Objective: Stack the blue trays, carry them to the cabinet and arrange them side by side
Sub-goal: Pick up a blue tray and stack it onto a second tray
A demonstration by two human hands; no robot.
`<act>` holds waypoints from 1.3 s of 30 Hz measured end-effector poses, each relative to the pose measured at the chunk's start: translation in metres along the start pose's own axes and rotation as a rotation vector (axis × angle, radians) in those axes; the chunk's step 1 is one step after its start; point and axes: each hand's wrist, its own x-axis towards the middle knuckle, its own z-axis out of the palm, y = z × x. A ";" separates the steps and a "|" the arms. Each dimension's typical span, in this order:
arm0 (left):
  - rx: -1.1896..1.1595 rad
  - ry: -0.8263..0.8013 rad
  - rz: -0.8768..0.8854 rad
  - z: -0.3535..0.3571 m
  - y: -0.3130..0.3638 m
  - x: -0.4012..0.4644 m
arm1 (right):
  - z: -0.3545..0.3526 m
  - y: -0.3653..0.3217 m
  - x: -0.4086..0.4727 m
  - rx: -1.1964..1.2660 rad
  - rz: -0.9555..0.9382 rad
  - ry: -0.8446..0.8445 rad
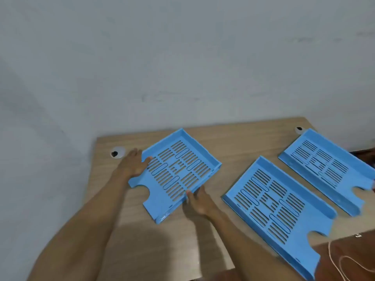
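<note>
Three light-blue slotted plastic letter trays lie on a light wood-grain surface (pixel 233 138) that stands against a pale grey wall (pixel 182 57). Taking the middle tray (pixel 280 211) as the landmark: it rests flat on the surface with its notched open end toward the camera and its near corner reaching past the surface's front edge. To the left of the middle tray, well apart from it, is the left tray (pixel 176 173), turned at an angle, and both hands grip it. The left hand (pixel 134 165) is on that tray's far-left side wall, thumb hooked over the rim and fingers spread along the outside. The right hand (pixel 199 201) clasps the tray's near-right side wall, thumb on top of the rim and fingers curled beneath. Whether this tray is lifted or touching the surface cannot be told. To the right of the middle tray and farther back lies the right tray (pixel 324 165), flat, partly cut off by the picture's edge. A round white cable grommet (pixel 117 152) sits in the surface beyond the left hand, and a second grommet (pixel 299 129) sits just behind the right tray. A thin pale cord (pixel 345 262) loops below the middle tray's near end.
</note>
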 end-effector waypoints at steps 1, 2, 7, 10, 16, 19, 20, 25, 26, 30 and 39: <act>0.002 -0.008 -0.010 0.003 -0.002 0.004 | 0.004 0.000 0.005 0.024 -0.006 0.047; -0.009 -0.020 -0.016 0.003 -0.004 0.007 | 0.006 -0.002 0.009 0.040 -0.003 0.087; -0.075 0.076 -0.019 0.026 -0.013 0.022 | 0.021 -0.002 0.024 0.109 0.014 0.175; -0.089 0.187 -0.080 0.040 -0.012 0.021 | 0.027 -0.002 0.028 0.257 0.004 0.268; -0.196 0.111 -0.138 0.035 -0.015 0.005 | 0.005 -0.020 0.025 0.402 0.036 0.404; -0.296 0.170 -0.121 0.022 -0.009 -0.009 | -0.019 -0.035 0.030 0.391 0.057 0.435; -0.335 0.178 -0.128 0.017 -0.006 -0.014 | -0.028 -0.039 0.030 0.397 0.063 0.444; -0.726 0.148 -0.176 -0.007 0.019 -0.036 | -0.078 -0.048 0.025 0.467 -0.001 0.374; -0.844 0.132 -0.160 -0.013 0.027 -0.040 | -0.089 -0.051 0.023 0.482 -0.035 0.367; -1.319 0.022 -0.070 -0.035 0.063 -0.060 | -0.137 -0.069 0.010 0.489 -0.165 0.342; -1.275 0.067 0.034 -0.026 0.170 -0.089 | -0.236 -0.038 -0.019 0.494 -0.193 0.218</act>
